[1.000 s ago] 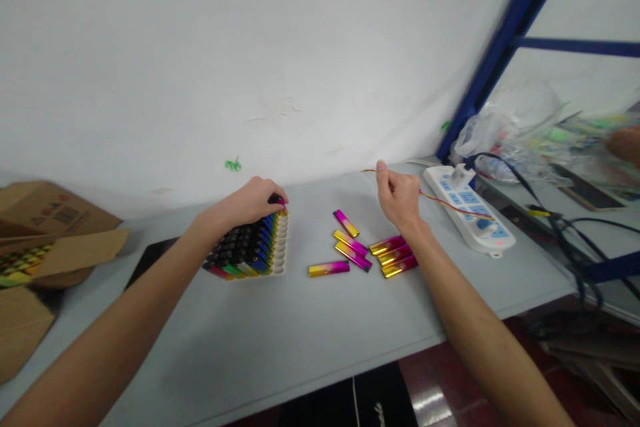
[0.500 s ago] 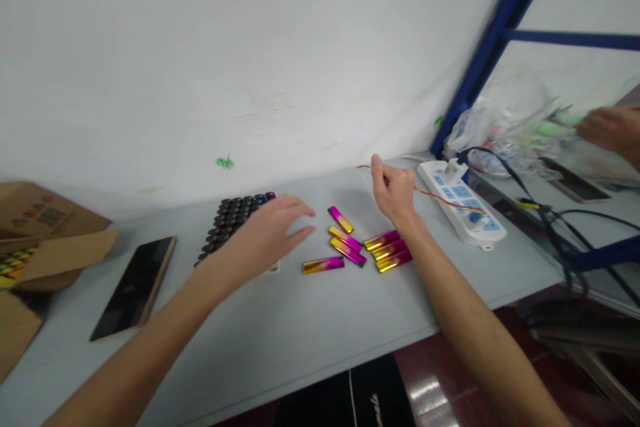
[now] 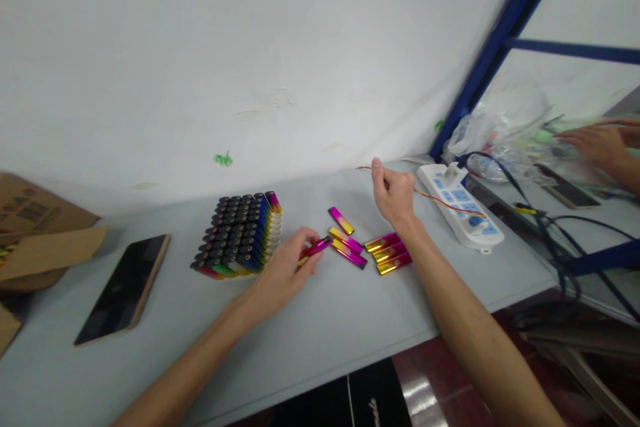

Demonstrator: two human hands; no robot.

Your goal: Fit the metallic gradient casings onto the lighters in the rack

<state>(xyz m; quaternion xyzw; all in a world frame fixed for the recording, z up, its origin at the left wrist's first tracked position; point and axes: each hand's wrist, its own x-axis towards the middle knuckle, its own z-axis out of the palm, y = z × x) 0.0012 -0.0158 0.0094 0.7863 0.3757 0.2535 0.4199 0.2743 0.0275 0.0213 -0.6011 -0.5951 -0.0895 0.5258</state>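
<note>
My left hand (image 3: pixel 287 267) pinches a pink-and-gold stick (image 3: pixel 316 248) just above the grey table (image 3: pixel 320 327), right of a tray (image 3: pixel 240 233) packed with upright black-capped sticks in several colours. Several more pink-and-gold sticks (image 3: pixel 373 247) lie loose between my hands. My right hand (image 3: pixel 395 195) is held up with its fingers closed on a thin red-and-yellow wire (image 3: pixel 440 201) that runs toward a white power strip (image 3: pixel 460 207).
A black phone (image 3: pixel 125 287) lies flat at the left, beside brown cardboard boxes (image 3: pixel 35 233). Black cables and a blue frame post (image 3: pixel 495 47) stand at the right. Another person's hand (image 3: pixel 597 143) reaches among clear bags on the neighbouring table.
My left hand left the tray, swung right across the table and closed on one loose pink-and-gold stick, lifting its end. My right hand stayed on the wire.
</note>
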